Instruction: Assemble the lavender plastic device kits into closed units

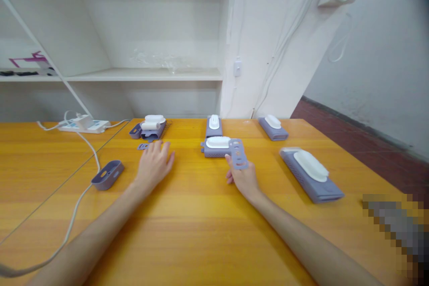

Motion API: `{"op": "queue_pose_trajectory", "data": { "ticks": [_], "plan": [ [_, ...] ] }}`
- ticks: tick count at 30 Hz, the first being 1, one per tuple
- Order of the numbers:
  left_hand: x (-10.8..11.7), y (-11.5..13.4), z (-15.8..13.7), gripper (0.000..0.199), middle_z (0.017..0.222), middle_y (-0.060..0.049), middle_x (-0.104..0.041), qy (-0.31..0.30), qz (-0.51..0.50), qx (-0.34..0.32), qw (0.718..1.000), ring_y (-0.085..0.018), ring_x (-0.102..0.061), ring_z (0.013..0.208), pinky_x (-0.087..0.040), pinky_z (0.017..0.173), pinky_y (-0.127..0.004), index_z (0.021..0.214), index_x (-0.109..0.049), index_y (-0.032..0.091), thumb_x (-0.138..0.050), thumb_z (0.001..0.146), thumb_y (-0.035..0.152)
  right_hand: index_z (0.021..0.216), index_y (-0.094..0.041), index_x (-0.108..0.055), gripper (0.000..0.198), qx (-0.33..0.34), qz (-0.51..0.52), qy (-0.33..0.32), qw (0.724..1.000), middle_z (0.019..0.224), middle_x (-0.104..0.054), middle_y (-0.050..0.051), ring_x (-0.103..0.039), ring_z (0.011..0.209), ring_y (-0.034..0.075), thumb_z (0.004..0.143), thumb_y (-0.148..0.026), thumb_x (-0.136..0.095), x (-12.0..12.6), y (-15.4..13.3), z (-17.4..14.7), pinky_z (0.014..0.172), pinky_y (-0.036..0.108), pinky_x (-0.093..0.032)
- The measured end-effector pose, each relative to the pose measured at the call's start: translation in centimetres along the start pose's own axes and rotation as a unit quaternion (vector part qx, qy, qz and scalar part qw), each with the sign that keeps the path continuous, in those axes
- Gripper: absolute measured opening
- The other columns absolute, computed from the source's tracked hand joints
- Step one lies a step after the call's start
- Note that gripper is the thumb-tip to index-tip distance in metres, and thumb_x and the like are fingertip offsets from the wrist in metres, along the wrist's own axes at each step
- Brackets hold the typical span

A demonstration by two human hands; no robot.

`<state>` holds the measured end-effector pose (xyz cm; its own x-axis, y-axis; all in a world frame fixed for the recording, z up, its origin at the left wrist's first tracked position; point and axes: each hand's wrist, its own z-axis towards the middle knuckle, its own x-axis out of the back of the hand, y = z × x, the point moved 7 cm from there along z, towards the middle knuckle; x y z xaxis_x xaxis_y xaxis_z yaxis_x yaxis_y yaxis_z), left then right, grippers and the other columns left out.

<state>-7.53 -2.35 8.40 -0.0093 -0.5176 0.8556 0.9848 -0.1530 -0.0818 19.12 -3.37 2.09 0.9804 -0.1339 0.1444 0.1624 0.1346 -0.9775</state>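
My left hand [153, 161] lies low over the table, fingers stretched forward and apart. Just beyond its fingertips is a small flat grey piece with holes [143, 146]. Behind that sits a cluster: a grey box [156, 132] with a white oval top and a white roll, beside a small grey cup-like part [135, 131]. My right hand [246, 181] holds a flat grey-purple plate with cut-out holes [238, 154] upright between thumb and fingers. Behind the plate, partly covered by it, lies a grey box with a white brush-like top [217, 146].
A grey open tray [107, 175] stands left, touching a white cable [75, 214]. More grey boxes with white tops stand at the back middle [214, 126], back right [273, 128] and right [311, 175]. A power strip [85, 124] lies back left. Shelves [144, 74] rise behind.
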Motion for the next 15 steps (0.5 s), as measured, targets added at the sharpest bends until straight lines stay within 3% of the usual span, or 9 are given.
{"op": "queue_pose_trajectory", "data": {
  "ticks": [2,4,7,10,12,15],
  "plan": [
    [0.4,-4.1,-1.6,0.041,0.105,-0.02,-0.054,-0.015,0.099,0.063,0.993,-0.035,-0.05,0.099,-0.04,0.078,-0.045,0.113,-0.053,0.01,-0.038,0.086,0.037,0.108,-0.017,-0.062,0.044,-0.001,-0.011,0.011,1.0,0.042,-0.05,-0.005,-0.047,0.031,0.012,0.078,-0.048,-0.056,0.0,-0.2,-0.1,0.03,0.021,-0.036],
    [0.8,-7.6,-3.4,0.041,0.097,-0.022,-0.056,-0.037,0.171,0.118,0.977,-0.038,-0.051,0.095,-0.039,0.074,-0.048,0.105,-0.056,0.006,-0.038,0.085,0.038,0.112,-0.018,-0.06,0.047,0.005,-0.013,0.022,1.0,0.043,-0.048,-0.006,-0.045,0.031,0.011,0.079,-0.051,-0.055,0.0,-0.6,-0.2,0.03,0.021,-0.034],
    [0.4,-9.4,-5.2,0.032,0.083,-0.019,-0.059,-0.098,0.209,0.136,0.963,-0.035,-0.055,0.084,-0.04,0.067,-0.044,0.089,-0.059,0.008,-0.033,0.087,0.027,0.1,-0.017,-0.064,0.042,0.046,-0.023,0.04,0.998,0.049,-0.051,-0.004,-0.047,0.036,0.01,0.081,-0.053,-0.051,0.3,-1.6,-0.2,0.034,0.021,-0.036],
    [-0.1,-5.6,-4.6,0.026,0.088,-0.016,-0.062,-0.111,0.159,0.052,0.98,-0.032,-0.055,0.087,-0.041,0.068,-0.04,0.099,-0.057,0.012,-0.035,0.086,0.018,0.085,-0.016,-0.065,0.042,0.075,-0.051,0.039,0.995,0.052,-0.056,-0.001,-0.052,0.041,0.011,0.085,-0.053,-0.045,0.5,-1.9,-0.1,0.039,0.022,-0.039],
    [-0.4,-0.4,-3.6,0.026,0.096,-0.014,-0.063,-0.102,0.063,-0.067,0.991,-0.029,-0.055,0.091,-0.041,0.073,-0.04,0.108,-0.055,0.015,-0.04,0.087,0.02,0.084,-0.016,-0.064,0.045,0.063,-0.049,0.03,0.996,0.05,-0.057,-0.001,-0.053,0.04,0.012,0.087,-0.055,-0.041,0.5,-1.4,0.1,0.04,0.022,-0.04],
    [-0.3,8.0,-3.0,0.028,0.114,-0.011,-0.059,-0.074,-0.096,-0.246,0.962,-0.023,-0.053,0.101,-0.04,0.083,-0.037,0.116,-0.051,0.021,-0.044,0.089,0.024,0.085,-0.015,-0.061,0.046,0.033,0.0,0.026,0.999,0.055,-0.061,0.001,-0.055,0.04,0.012,0.086,-0.057,-0.041,0.6,-0.6,0.4,0.039,0.022,-0.041]
  ]
}}
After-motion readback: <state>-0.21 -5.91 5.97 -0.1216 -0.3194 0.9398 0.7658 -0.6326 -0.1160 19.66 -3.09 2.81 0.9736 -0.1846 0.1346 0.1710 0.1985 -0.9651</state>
